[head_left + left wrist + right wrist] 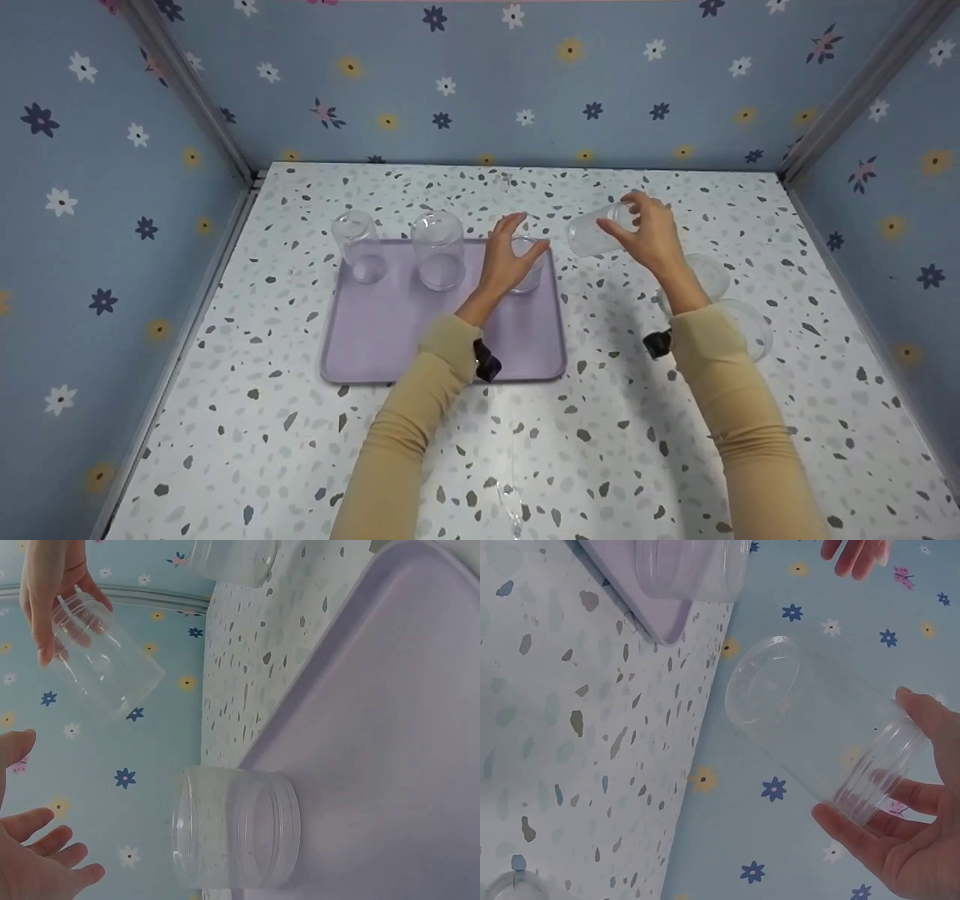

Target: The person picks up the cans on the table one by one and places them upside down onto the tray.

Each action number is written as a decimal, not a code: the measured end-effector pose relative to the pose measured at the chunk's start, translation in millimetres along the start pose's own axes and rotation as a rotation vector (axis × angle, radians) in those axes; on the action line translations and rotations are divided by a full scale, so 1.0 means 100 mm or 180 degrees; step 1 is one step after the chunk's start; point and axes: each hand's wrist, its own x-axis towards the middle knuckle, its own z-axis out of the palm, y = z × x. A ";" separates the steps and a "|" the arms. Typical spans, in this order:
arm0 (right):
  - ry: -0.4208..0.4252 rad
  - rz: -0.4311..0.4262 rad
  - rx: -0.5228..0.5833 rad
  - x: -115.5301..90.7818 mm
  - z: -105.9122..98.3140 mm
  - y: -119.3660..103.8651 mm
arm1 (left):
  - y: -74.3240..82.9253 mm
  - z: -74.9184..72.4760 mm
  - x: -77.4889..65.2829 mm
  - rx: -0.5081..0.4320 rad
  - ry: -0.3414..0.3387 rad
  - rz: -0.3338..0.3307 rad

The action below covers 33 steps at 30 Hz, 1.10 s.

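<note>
in the head view, a purple tray (pixel 375 330) lies on the speckled counter (pixel 615 457). one clear jar (pixel 358 244) stands at its far left corner, a wider jar (pixel 439 251) by the middle of its far edge, and a short jar (pixel 529 280) at its far right corner, where the left hand (pixel 504 259) is spread. off that corner, above the counter, the right hand (pixel 651 231) grips a tilted jar (pixel 591 232).

in the left wrist view, the left hand grasps nothing and stands apart from the short jar.

in the right wrist view, the right hand curls about the tilted jar's ribbed neck (pixel 868 774), base towards the tray. it looks thin-walled, so probably light, stiff, slippery and perhaps breakable; the ribbed neck seems the surest hold.
</note>
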 end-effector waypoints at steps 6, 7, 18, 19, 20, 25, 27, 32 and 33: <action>0.0068 -0.0130 0.0136 -0.12 0.02 -0.13 | 0.07 -0.02 -0.07 -0.0244 -0.0043 0.0120; 0.0084 -0.0160 0.0150 -0.14 0.02 -0.15 | 0.08 -0.03 -0.08 -0.0279 -0.0064 0.0129; 0.0335 -0.0568 0.0385 -0.38 0.05 -0.27 | 0.13 -0.08 -0.25 -0.0544 -0.0337 0.0085; 0.0354 -0.0590 0.0422 -0.40 0.06 -0.27 | 0.12 -0.08 -0.27 -0.0569 -0.0361 0.0080; 0.0369 -0.0605 0.0476 -0.43 0.07 -0.28 | 0.10 -0.08 -0.28 -0.0596 -0.0386 0.0077; 0.0372 -0.0613 0.0700 -0.53 0.12 -0.29 | 0.05 -0.09 -0.37 -0.0788 -0.0558 0.0041; 0.0359 -0.0589 0.0764 -0.57 0.14 -0.29 | 0.06 -0.10 -0.41 -0.0912 -0.0627 0.0024; 0.0334 -0.0507 0.0971 -0.66 0.15 -0.35 | 0.27 -0.20 -0.50 -0.1069 -0.0706 -0.0001; 0.0325 -0.0485 0.1009 -0.69 0.13 -0.40 | 0.31 -0.22 -0.51 -0.1084 -0.0723 -0.0003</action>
